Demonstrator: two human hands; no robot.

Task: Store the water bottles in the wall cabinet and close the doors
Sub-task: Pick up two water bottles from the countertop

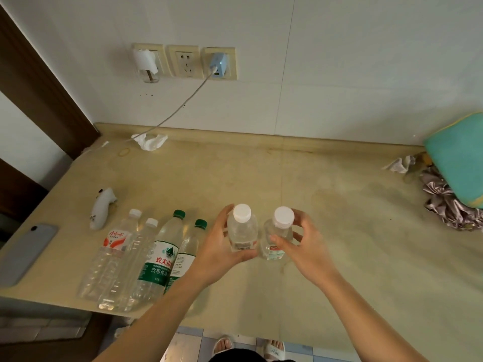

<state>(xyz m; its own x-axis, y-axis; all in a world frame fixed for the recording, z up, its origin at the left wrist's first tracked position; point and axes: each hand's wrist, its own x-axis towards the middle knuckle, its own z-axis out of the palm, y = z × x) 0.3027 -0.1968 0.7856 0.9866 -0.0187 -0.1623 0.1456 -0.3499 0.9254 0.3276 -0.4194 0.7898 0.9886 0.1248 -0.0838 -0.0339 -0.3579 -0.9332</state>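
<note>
Clear plastic bottles fill your hands: your left hand grips one bottle, your right hand seemingly pinches another, above the counter.

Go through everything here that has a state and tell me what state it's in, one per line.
Left hand: grips a small white-capped bottle, capped, upright.
Right hand: grips a second small bottle, capped, upright.
Four tall bottles: capped, standing on the counter.
Charger: plugged in.
Phone: face down.

The green-labelled bottle reads "农夫山" and "饮用纯净", while the other labels are illegible.
</note>
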